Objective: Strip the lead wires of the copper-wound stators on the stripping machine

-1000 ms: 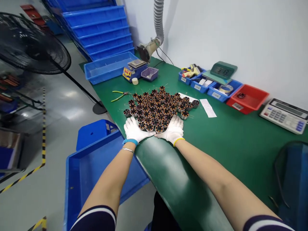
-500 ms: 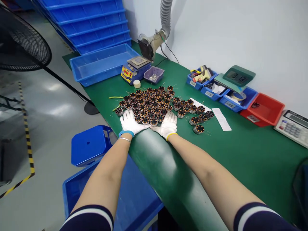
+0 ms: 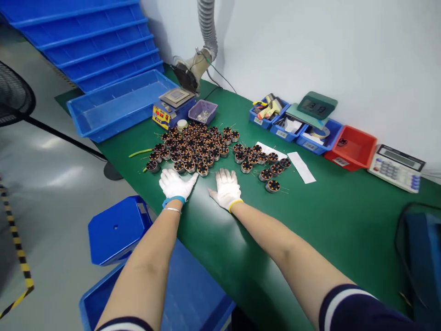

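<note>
Several small round motor stators [image 3: 202, 169] with copper windings and thin wire leads crowd together on the green table [image 3: 213, 239]. My left hand [image 3: 176, 184], in a white glove with a blue cuff, lies open just in front of the cluster, its fingertips close to the nearest stators. To its right, my right hand [image 3: 226, 189] rests in a white glove with a yellow cuff, fingers stretched out and thumb spread. Both hands hold nothing. A looser group of stators [image 3: 273, 185] stands to the right of the main cluster.
Behind the stators are a blue and yellow device [image 3: 165, 115], a purple tray [image 3: 203, 111] and a large blue tray [image 3: 120, 105]. Blue bins [image 3: 319, 138], a red bin [image 3: 351, 149] and a calculator [image 3: 396, 168] line the wall. A blue stool [image 3: 117, 230] stands left.
Both hands have drawn back from the front of the stator cluster and moved apart from each other. The cluster sits slightly farther back, near the blue and yellow device. The view has shifted.
</note>
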`<state>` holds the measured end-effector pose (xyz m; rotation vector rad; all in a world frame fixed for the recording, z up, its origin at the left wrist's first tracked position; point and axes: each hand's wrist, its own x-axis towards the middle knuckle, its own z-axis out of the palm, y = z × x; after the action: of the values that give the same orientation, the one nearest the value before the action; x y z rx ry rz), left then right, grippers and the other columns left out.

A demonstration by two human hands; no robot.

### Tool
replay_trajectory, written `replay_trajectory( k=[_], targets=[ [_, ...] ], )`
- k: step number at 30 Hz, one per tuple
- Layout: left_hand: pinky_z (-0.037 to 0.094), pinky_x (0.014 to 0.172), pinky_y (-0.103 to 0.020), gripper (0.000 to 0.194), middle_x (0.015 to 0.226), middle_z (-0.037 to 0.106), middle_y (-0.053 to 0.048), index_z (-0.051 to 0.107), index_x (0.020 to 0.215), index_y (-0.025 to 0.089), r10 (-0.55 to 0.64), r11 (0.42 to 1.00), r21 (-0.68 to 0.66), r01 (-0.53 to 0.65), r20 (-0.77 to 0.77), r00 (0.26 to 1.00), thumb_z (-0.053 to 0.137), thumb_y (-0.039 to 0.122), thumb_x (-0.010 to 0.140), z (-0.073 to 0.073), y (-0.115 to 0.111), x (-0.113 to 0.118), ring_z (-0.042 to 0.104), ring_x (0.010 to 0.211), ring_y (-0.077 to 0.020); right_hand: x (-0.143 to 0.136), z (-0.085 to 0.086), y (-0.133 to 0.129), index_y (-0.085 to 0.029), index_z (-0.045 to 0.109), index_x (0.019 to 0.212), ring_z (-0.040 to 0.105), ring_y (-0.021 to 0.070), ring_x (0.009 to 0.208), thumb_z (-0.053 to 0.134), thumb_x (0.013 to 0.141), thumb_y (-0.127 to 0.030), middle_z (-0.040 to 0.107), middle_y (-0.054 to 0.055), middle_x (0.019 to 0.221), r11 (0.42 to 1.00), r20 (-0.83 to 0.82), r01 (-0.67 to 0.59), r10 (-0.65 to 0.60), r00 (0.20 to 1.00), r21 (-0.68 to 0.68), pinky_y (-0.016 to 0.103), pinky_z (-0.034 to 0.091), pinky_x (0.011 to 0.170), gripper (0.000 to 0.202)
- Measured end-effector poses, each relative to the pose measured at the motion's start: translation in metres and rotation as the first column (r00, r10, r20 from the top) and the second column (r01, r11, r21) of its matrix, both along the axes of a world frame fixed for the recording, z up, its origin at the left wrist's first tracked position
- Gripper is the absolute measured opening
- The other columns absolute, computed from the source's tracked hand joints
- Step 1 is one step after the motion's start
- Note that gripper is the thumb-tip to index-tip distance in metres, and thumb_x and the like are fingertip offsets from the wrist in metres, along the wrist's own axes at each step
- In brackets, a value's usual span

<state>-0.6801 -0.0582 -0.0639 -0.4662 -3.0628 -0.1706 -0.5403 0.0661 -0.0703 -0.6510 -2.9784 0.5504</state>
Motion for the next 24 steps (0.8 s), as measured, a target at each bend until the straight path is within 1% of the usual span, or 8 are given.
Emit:
replay_trajectory(
  k=[3,5,8,11,14,18,21,24],
  targets=[
    [0.022,0.117,-0.052,0.099,0.154,0.029,-0.031,0.029,0.145,-0.007,-0.057,0.998,-0.005,0.057,-0.012,0.998,0.031,0.069,0.083,0.009,-0.004,0.054,0.028,0.143,-0.0415,0.065,0.006,-0.006,-0.010,0.043,0.143,0.027,0.0277,0.147,0.055,0.083,-0.053,0.038,0.014,0.156,0.999,-0.028,-0.023,0.022,0.999,-0.033,0.043,0.009,0.125,0.075],
    [0.021,0.118,-0.050,0.092,0.155,0.031,-0.028,0.033,0.145,-0.003,-0.134,0.991,-0.014,0.134,-0.004,0.991,0.031,0.065,0.084,0.013,-0.012,0.097,0.028,0.144,-0.0397,0.112,0.009,-0.004,-0.011,0.048,0.139,0.034,0.0291,0.143,0.061,0.079,-0.051,0.045,0.014,0.150,0.998,-0.043,0.044,-0.046,0.998,-0.050,0.043,0.016,0.124,0.074],
    [0.024,0.118,-0.048,0.086,0.153,0.037,-0.023,0.041,0.144,0.004,-0.248,0.968,-0.028,0.249,0.025,0.968,0.038,0.063,0.082,0.013,-0.027,0.154,0.033,0.143,-0.0377,0.170,0.009,0.017,-0.005,0.043,0.140,0.038,0.0374,0.140,0.065,0.073,-0.048,0.045,0.024,0.147,0.960,-0.077,0.273,-0.277,0.958,-0.064,0.054,0.025,0.119,0.083],
    [0.024,0.118,-0.050,0.083,0.154,0.037,-0.023,0.041,0.145,0.006,-0.330,0.943,-0.025,0.331,0.045,0.943,0.041,0.060,0.083,0.008,-0.038,0.187,0.034,0.143,-0.0381,0.200,0.005,0.053,0.004,0.028,0.145,0.036,0.0439,0.139,0.063,0.073,-0.054,0.038,0.032,0.148,0.874,-0.135,0.475,-0.485,0.864,-0.098,0.060,0.032,0.113,0.099],
    [0.026,0.116,-0.052,0.080,0.152,0.039,-0.024,0.043,0.143,0.006,-0.349,0.937,0.007,0.349,0.034,0.936,0.046,0.058,0.082,0.003,-0.040,0.194,0.035,0.141,-0.0392,0.195,0.000,0.097,0.005,0.022,0.147,0.037,0.0451,0.138,0.058,0.075,-0.057,0.036,0.034,0.147,0.831,-0.196,0.534,-0.556,0.808,-0.156,0.061,0.035,0.110,0.101],
    [0.030,0.112,-0.054,0.079,0.148,0.042,-0.028,0.046,0.138,-0.001,-0.355,0.933,0.045,0.357,-0.039,0.934,0.049,0.055,0.082,0.001,-0.036,0.190,0.038,0.138,-0.0404,0.151,-0.008,0.152,-0.010,0.021,0.150,0.036,0.0371,0.141,0.055,0.077,-0.060,0.035,0.022,0.152,0.863,-0.311,0.455,-0.505,0.805,-0.221,0.056,0.032,0.115,0.094],
    [0.033,0.110,-0.054,0.077,0.145,0.043,-0.029,0.048,0.136,-0.001,-0.374,0.925,0.044,0.378,-0.079,0.924,0.050,0.054,0.082,-0.001,-0.034,0.189,0.039,0.136,-0.0402,0.118,-0.010,0.184,-0.010,0.016,0.151,0.027,0.0391,0.145,0.055,0.077,-0.062,0.026,0.022,0.157,0.885,-0.382,0.397,-0.464,0.799,-0.245,0.060,0.026,0.116,0.098],
    [0.034,0.108,-0.053,0.077,0.143,0.044,-0.030,0.048,0.134,-0.003,-0.396,0.917,0.015,0.399,-0.099,0.913,0.051,0.054,0.082,-0.004,-0.033,0.188,0.040,0.135,-0.0412,0.096,-0.008,0.202,-0.009,0.022,0.150,0.031,0.0402,0.141,0.066,0.068,-0.062,0.032,0.023,0.153,0.923,-0.404,0.288,-0.372,0.835,-0.255,0.058,0.029,0.115,0.107]
  ],
)
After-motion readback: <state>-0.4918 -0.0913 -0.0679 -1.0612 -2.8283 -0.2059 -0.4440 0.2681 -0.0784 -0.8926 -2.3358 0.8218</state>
